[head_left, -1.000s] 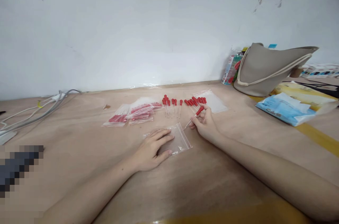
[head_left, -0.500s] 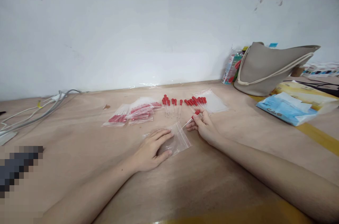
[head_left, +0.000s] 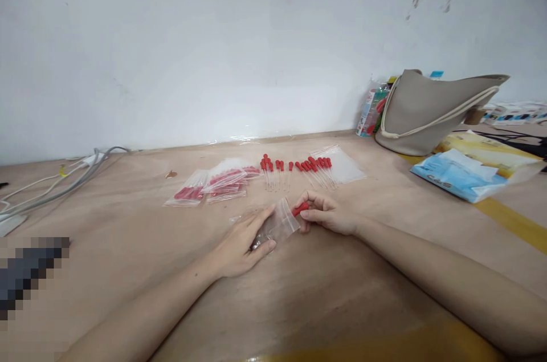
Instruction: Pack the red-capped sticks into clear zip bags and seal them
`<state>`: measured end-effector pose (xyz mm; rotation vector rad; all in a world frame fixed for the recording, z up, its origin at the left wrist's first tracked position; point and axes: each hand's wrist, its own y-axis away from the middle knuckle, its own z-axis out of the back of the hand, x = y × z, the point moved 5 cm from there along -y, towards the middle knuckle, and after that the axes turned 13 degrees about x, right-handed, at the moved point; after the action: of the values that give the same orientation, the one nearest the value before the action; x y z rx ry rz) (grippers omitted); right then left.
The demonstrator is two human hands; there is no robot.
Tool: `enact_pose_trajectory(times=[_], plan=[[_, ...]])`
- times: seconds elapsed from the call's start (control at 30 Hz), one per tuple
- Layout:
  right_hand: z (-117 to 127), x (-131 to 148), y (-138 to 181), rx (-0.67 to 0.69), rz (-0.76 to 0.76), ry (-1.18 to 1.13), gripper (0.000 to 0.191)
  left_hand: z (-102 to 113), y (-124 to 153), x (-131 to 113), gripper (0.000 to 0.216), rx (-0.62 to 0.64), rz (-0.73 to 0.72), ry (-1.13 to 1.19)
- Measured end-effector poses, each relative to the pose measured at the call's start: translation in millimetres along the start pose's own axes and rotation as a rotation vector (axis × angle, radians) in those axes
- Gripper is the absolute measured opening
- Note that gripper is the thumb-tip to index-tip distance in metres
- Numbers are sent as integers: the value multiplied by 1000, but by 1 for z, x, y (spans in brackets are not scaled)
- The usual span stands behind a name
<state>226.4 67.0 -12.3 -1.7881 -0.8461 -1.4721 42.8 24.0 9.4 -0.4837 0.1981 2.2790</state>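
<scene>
A small clear zip bag [head_left: 280,224] lies before me, its mouth facing right. My left hand [head_left: 243,242] grips the bag from the left, thumb at the near edge and fingers along the far edge, so the plastic bulges between them. At the bag's mouth, my right hand [head_left: 327,214] pinches the red rubber bulb of a dropper [head_left: 300,209]. The dropper's tube reaches into the bag and is hard to make out. Behind the hands stand or lie several loose red-bulbed droppers [head_left: 278,166], with another group of droppers [head_left: 314,164] to their right.
Bagged droppers [head_left: 226,179] are piled at the back left. An unfilled zip bag [head_left: 344,163] lies at the back right. Farther right are a grey bag [head_left: 431,114], a blue tissue pack [head_left: 459,174] and a plastic bottle [head_left: 371,111]. Cables [head_left: 81,179] run along the left.
My right hand has moved down and left, taking the dropper's tube into the bag's mouth. The bag now bulges more between my left thumb and fingers.
</scene>
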Motion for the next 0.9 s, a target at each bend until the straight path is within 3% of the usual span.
enact_pose_trajectory(times=[0.2,0.4,0.6,0.73,0.9], plan=[[-2,3,-3,11,-8,123,27,6,1,-4,53,-38,5,46],[15,11,5,-12,-135,285,27,10,6,2,47,-39,-10,79],[6,13,1,49,-51,551,26,9,7,2,52,7,-57,53],[1,9,1,-1,-127,449,24,9,6,1,53,21,-59,43],[2,10,5,72,-258,275,25,8,5,2,52,25,-69,50]])
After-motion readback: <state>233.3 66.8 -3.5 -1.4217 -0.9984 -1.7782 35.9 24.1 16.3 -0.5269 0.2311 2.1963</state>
